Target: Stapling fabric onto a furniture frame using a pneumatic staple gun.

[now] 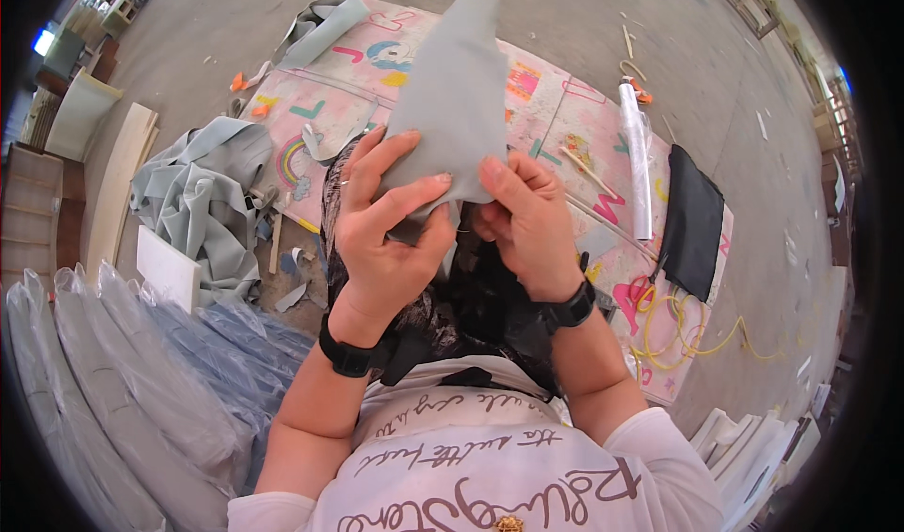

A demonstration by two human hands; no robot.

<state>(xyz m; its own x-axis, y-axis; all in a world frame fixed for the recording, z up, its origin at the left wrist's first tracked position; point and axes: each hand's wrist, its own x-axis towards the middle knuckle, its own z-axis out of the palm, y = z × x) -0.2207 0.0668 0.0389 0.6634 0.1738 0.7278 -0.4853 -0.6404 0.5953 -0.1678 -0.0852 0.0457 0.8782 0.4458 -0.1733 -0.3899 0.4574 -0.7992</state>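
A flat piece of grey leather-like material (454, 85) is held up in front of me, over my lap. My left hand (391, 207) grips its lower left edge, with the fingers bent across the sheet and the thumb beneath. At the lower right corner, my right hand (527, 207) pinches the material between thumb and curled fingers. The sheet's upper end stands free above a pink patterned foam mat (311, 99). What lies behind the piece is hidden.
Crumpled grey material (202, 188) heaps at the left beside a white board (169, 266). Plastic-wrapped grey items (122, 372) lie at the lower left. On the mat's right are a clear plastic roll (637, 160), a black pouch (694, 221), red-handled scissors (644, 292) and yellow cord (692, 348).
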